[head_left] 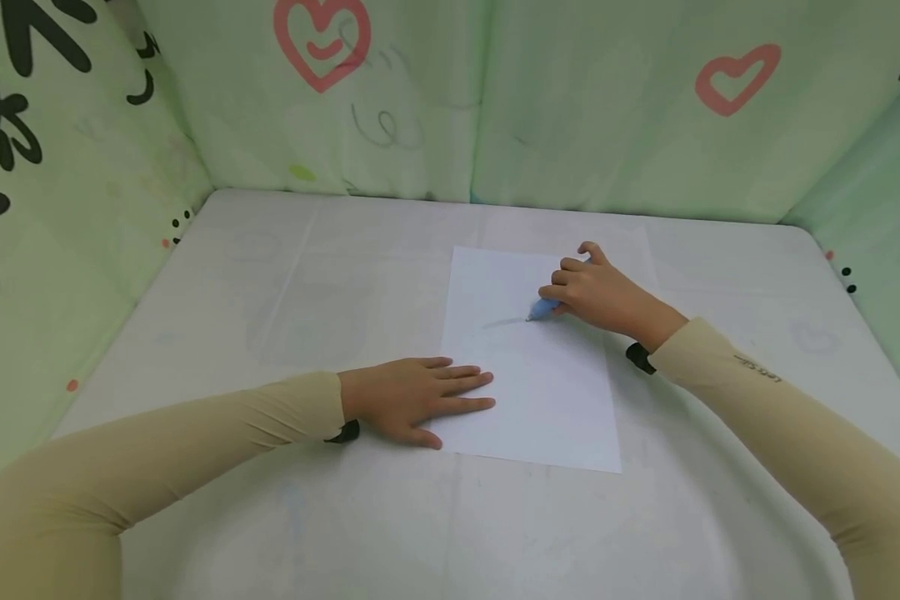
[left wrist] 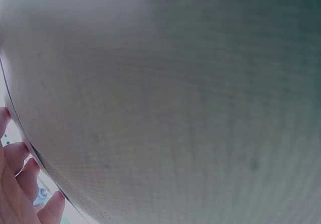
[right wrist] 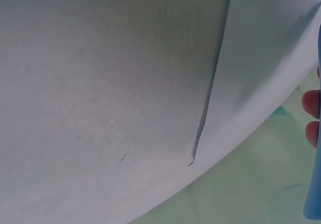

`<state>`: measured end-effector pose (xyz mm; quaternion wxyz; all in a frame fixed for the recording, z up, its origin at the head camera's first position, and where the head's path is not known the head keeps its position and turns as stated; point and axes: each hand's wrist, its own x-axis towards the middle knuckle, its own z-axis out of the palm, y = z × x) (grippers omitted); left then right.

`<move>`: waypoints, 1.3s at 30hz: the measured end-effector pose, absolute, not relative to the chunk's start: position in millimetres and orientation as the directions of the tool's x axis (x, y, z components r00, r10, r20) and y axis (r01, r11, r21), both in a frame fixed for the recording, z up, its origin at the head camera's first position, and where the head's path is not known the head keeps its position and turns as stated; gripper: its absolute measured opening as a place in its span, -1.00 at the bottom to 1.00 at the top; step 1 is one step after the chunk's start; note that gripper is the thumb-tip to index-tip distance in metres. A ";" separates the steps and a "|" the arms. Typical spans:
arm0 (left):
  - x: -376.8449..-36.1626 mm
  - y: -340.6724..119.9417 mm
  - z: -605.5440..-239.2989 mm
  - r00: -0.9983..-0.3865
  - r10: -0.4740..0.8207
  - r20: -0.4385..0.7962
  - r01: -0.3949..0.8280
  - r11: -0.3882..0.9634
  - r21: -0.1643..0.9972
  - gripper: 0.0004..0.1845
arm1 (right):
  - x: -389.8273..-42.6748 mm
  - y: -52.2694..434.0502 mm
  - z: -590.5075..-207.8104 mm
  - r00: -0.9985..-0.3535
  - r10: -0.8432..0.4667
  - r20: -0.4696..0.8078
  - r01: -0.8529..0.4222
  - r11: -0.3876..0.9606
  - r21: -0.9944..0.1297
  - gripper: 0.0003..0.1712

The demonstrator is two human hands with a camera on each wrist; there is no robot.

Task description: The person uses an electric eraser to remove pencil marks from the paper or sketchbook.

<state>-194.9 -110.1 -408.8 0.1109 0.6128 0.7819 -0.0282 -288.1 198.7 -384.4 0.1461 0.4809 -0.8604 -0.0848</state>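
Head view: right hand fingers pinching blue pen on paper; left hand flat, fingers spread, pressing paper

White paper, blue pen, heart-patterned green walls

A home play corner; padded green walls with hearts; white table.

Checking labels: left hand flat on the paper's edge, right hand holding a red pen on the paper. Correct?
Not quite: the pen is blue, not red, as the head view shows. The rest holds: the left hand lies flat on the edge of the paper, and the right hand holds the pen with its tip on the paper.
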 end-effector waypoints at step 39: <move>-194.5 -108.9 -404.4 -0.225 0.947 -0.227 0.961 0.254 0.108 -0.22 | -289.3 198.7 -381.1 -0.468 -0.871 0.148 -0.824 0.490 0.284 -0.65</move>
